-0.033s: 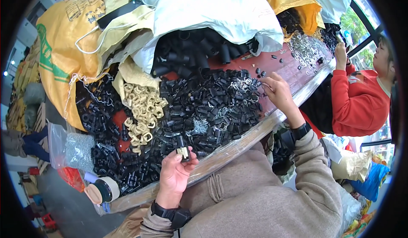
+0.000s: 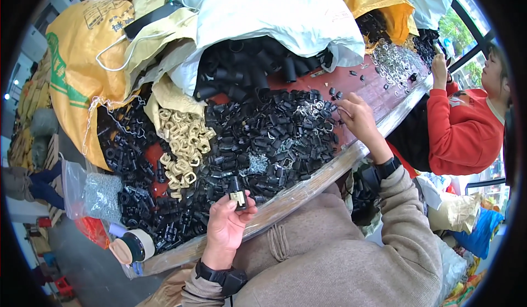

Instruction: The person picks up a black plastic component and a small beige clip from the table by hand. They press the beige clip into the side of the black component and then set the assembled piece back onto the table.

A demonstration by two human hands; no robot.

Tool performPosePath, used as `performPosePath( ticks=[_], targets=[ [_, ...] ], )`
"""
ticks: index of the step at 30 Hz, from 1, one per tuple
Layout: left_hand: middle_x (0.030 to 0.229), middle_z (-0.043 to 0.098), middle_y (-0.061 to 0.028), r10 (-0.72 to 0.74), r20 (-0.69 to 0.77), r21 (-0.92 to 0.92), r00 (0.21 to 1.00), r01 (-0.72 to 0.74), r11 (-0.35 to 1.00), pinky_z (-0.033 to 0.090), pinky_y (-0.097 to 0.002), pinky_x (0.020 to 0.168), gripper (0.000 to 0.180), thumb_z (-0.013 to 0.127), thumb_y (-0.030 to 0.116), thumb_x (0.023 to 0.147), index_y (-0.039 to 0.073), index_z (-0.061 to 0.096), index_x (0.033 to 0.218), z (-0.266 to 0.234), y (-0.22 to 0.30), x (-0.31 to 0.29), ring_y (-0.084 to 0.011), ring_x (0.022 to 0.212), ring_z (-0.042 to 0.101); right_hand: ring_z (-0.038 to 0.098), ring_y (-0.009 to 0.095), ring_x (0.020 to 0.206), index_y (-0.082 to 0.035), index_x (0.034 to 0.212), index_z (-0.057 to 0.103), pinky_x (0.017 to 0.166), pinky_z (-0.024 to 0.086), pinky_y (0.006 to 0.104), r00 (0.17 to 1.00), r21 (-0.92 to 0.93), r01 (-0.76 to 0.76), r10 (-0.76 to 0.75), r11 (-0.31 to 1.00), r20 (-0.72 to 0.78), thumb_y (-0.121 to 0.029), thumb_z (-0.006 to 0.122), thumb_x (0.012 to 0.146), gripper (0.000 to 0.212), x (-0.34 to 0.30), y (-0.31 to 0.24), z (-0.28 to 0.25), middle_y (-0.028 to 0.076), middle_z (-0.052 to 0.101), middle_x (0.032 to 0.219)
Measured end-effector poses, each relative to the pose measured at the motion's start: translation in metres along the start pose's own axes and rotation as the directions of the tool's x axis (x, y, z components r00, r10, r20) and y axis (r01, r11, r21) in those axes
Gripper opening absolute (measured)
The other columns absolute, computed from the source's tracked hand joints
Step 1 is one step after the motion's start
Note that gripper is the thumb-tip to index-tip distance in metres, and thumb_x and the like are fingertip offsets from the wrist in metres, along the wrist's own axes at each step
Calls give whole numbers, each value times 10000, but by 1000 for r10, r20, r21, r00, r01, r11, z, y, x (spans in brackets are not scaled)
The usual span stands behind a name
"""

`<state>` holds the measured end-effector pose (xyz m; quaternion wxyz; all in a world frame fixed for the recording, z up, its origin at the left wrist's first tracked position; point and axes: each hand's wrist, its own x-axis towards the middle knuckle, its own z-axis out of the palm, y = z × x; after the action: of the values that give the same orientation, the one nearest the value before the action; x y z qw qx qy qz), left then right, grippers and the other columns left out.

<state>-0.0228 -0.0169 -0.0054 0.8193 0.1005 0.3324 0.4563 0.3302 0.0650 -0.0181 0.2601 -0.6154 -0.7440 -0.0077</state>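
My left hand point(image 2: 229, 222), at the table's near edge, is closed around a small black cylindrical plastic part with a cream insert point(image 2: 237, 189). It stands nearly upright between thumb and fingers. Farther right, my right hand point(image 2: 358, 119) reaches over the right end of a heap of small black plastic pieces point(image 2: 263, 126). Its fingers are drawn together in a pinch; whatever lies between the fingertips is too small to make out. Bright metal clips point(image 2: 314, 108) lie on the heap left of those fingertips. Cream ring-shaped parts point(image 2: 184, 148) spill from a bag beyond my left hand.
A white sack point(image 2: 274, 10) of black tubes stands at the back, a yellow sack point(image 2: 82, 54) at the left. Near the left corner are a tape roll point(image 2: 137, 245) and a clear bag of small metal parts point(image 2: 102, 194). A person in red point(image 2: 464, 131) works at the right.
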Motion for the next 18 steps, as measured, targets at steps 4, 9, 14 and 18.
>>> performPosePath(
  ticks=[4,9,14,18],
  targets=[
    [870,601,-165,-12,60,113,998,5,994,521,-267,630,355,535,169,781,-80,504,1033,6,-1,0,-229,742,615,502,294,775,-59,796,576,677,415,378,998,-95,8,-3,995,60,-91,558,716,89,-3,18,9,97,509,778],
    [907,596,-167,-7,90,190,996,-11,982,517,-259,643,356,548,154,781,-79,500,1046,8,-4,3,-224,761,613,524,247,699,-24,793,553,615,417,328,996,-127,89,-86,988,29,-69,575,725,84,2,22,12,121,495,751],
    [914,594,-156,33,42,233,999,-42,971,510,-248,663,335,549,138,790,-65,500,1052,15,-3,2,-214,775,608,499,154,650,-29,848,581,602,408,254,909,293,-389,314,873,273,-112,572,777,110,-3,-9,3,73,535,741],
    [917,595,-143,56,24,216,998,-60,975,505,-246,679,311,551,120,797,-45,506,1057,20,-6,5,-202,790,605,449,67,632,5,867,572,578,387,211,908,705,-401,153,585,390,-141,568,817,155,-4,-45,-1,21,541,720]
  ],
)
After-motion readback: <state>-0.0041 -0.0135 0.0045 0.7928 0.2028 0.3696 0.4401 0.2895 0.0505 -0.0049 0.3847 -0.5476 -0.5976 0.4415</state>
